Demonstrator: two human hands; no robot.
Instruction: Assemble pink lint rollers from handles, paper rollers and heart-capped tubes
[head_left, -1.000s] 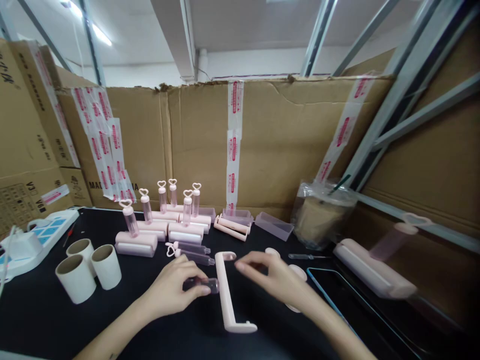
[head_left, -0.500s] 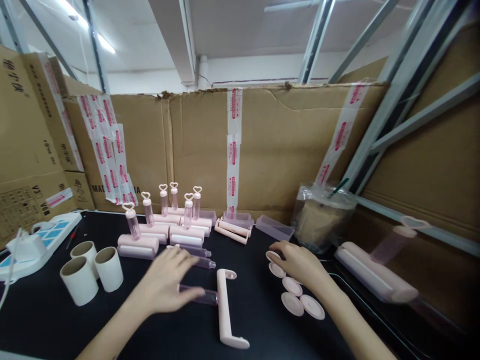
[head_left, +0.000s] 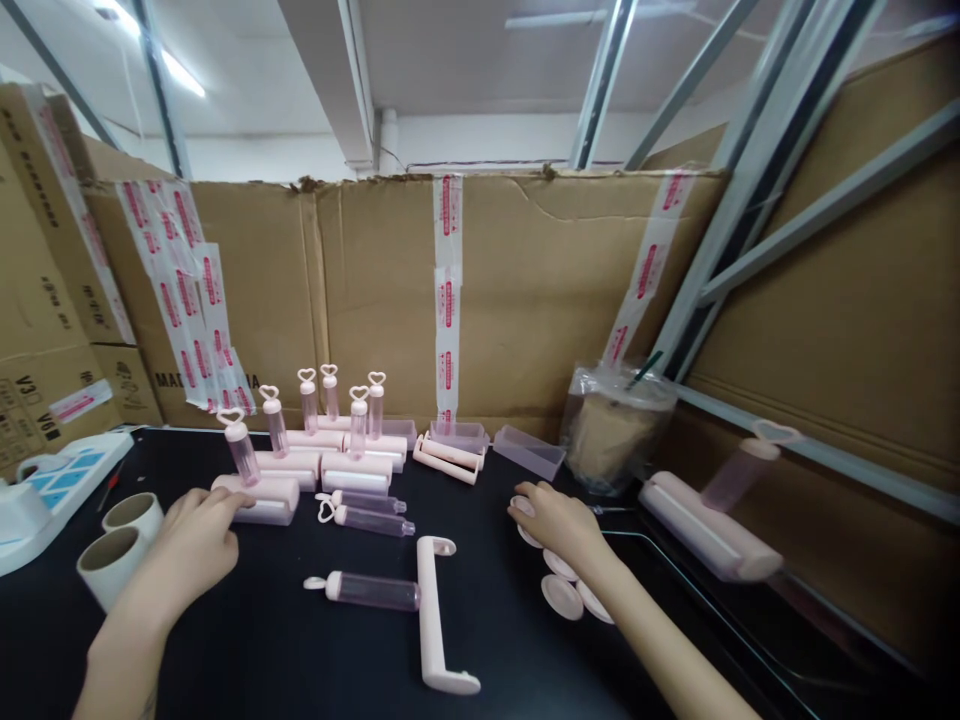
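Note:
My left hand point(head_left: 196, 540) is at the left, beside two white cardboard tubes point(head_left: 112, 555), its fingers curled down where the third tube stood. The hand hides that tube, and whatever is inside its grasp. My right hand point(head_left: 562, 520) has thumb and fingers closed at the edge of a pale pink round cap point(head_left: 523, 506); several similar caps point(head_left: 562, 597) lie beneath and nearer me. Between the hands rests a pink bracket-shaped frame point(head_left: 433, 620) with bent ends. A clear pink cylinder point(head_left: 375, 590) with a pink handle lies against its left side.
Several assembled pink rollers point(head_left: 259, 498) with heart-topped handles stand at the back left. Behind are another pink frame point(head_left: 448, 460) and translucent trays point(head_left: 529, 452). A bagged drink cup point(head_left: 619, 430) and a large roller point(head_left: 709, 525) are at right, a power strip point(head_left: 67, 490) at left.
My left hand has moved left from above the clear cylinder to the white tubes, covering one. My right hand stays at the pink caps, its fingers now closed on one. The view has shifted right.

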